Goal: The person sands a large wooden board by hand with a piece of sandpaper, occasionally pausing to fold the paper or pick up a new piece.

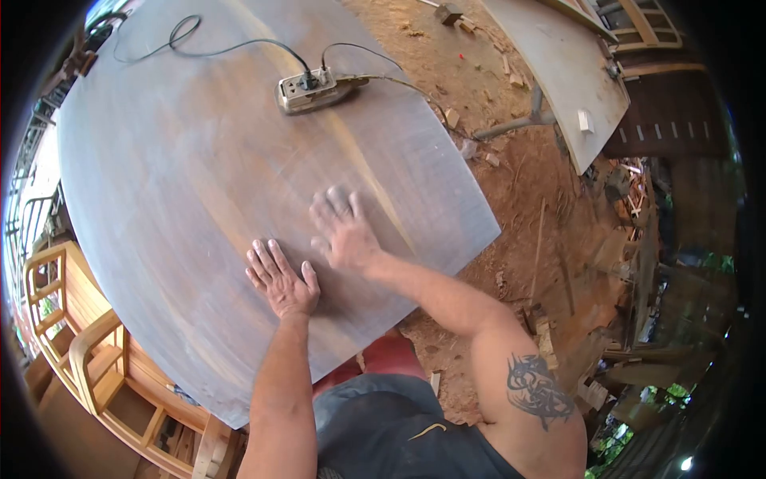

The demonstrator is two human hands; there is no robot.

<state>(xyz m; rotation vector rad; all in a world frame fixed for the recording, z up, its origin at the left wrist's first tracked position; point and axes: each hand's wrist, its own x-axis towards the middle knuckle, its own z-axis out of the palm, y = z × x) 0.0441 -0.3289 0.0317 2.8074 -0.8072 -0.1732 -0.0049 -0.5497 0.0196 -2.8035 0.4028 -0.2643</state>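
Dusty wooden tabletop (199, 144), broad and curved along one side, spreads under both hands and well beyond them, its near edge close to the person's red shorts (395, 354). Nearest, the left hand (283, 286) lies palm down, fingers fanned and thumb out. Just ahead and to its right, the right hand (349, 238) is also open, fingers spread and whitened, holding nothing. The step looks like feeling or wiping the surface by palm; carrying on would call for light, flat contact, with the fingers kept off the cables. Left of the left hand, beyond the curved edge, are slatted wooden chairs (102, 367).

Ahead of the right hand, a power strip (307, 89) rests on the top with a black plug in it. Off to the right is reddish dirt ground (511, 188) with offcuts; farther, a pale board (558, 72) carries a small white block (586, 121).

Blur softens the right fingertips, so their pressure cannot be told. Both palms' undersides and the tabletop's supports are hidden; the far right sinks into shadow.
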